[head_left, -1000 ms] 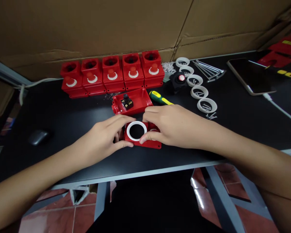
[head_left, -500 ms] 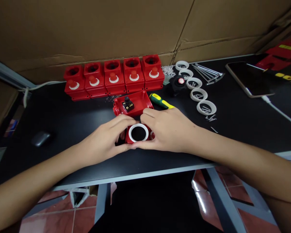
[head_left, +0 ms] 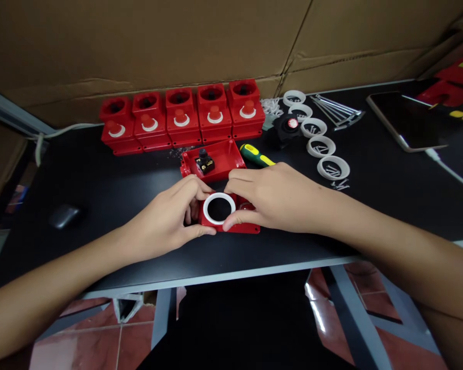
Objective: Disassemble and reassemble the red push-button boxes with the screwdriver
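Observation:
A red plastic housing cover (head_left: 244,227) rests on the black desk before me. A white ring (head_left: 219,222) sits at its round opening, which looks black inside. My left hand (head_left: 165,218) grips the cover from the left, thumb along the near edge and fingers at the far side. From the right, my right hand (head_left: 280,198) pinches the ring, its thumb on the ring's near right rim and its fingers at the far side. Just behind lies a red open box (head_left: 227,160) with a small black switch block (head_left: 204,163) in it.
Several red housings (head_left: 181,121) line the back. A green-yellow screwdriver handle (head_left: 254,154) lies behind my right hand. At the right are white rings holding screws (head_left: 334,168), a black knob part (head_left: 285,128), long bolts (head_left: 337,110) and a phone (head_left: 405,121). A dark mouse-like object (head_left: 65,216) is left.
My right thumb has moved from the cover's near edge, beside the left thumb, up onto the ring's rim. More of the cover's near edge now shows. The view has shifted slightly.

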The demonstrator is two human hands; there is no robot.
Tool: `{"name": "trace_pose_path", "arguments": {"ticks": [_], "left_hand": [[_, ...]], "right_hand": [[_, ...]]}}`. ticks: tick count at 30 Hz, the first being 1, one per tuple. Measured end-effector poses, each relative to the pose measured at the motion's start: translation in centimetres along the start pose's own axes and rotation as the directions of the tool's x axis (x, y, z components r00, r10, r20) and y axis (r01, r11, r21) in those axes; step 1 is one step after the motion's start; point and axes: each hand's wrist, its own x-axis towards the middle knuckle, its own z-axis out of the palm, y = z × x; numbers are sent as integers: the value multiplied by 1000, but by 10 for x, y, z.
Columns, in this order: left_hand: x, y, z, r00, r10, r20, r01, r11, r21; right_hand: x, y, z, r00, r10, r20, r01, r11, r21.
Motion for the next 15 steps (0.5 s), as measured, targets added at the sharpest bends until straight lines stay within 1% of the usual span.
{"name": "trace_pose_path", "arguments": {"ticks": [4,7,9,10,13,15], "left_hand": [[-2,-1,2,998,-58,-2,58,998,-22],[-3,-2,3,993,-117,3,117,991,-72],[-3,-3,4,991,-135,0,135,989,-62],[-3,-3,5,993,-121,-6,120,992,-39],[-2,-2,6,1000,-24,-13,25,999,42],[-1,1,6,1000,-13,-1,13,998,65]], "right_hand": [[-1,4,0,1000,-15,-2,15,1000,12],[-2,7,3,999,-34,-23,35,998,46],[-2,7,4,999,-25,-26,26,998,60],[-2,5,5,1000,-14,-23,16,998,59],[-1,-1,7,1000,16,-27,-15,1000,17],[0,-5,7,999,22,-31,-23,1000,-8]]}}
